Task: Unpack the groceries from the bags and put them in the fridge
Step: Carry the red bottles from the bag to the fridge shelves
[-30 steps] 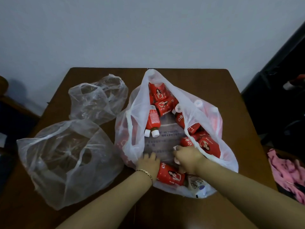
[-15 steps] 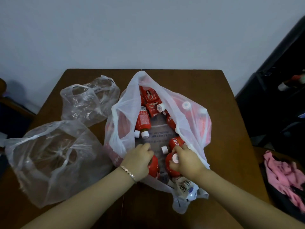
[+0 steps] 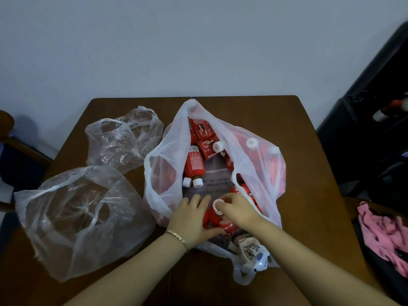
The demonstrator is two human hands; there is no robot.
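A white plastic bag (image 3: 167,155) lies open on the brown table (image 3: 309,173), with several small red bottles with white caps inside; one bottle (image 3: 194,164) lies near its middle. Both hands reach into the bag's near end. My left hand (image 3: 189,219) wraps the side of a red bottle (image 3: 227,226). My right hand (image 3: 238,208) grips a white-capped red bottle (image 3: 218,205) by its neck. A white pouch with blue print (image 3: 254,252) sits in the bag's near corner.
Two clear plastic bags lie left of the white one: a large bag (image 3: 77,217) in front and a smaller bag (image 3: 123,138) behind. A pink cloth (image 3: 384,235) lies on dark furniture at the right. A wall stands behind the table.
Both hands have drawn closer together over the red bottles at the bag's near end. The right hand has lifted a bottle so that its white cap points up.
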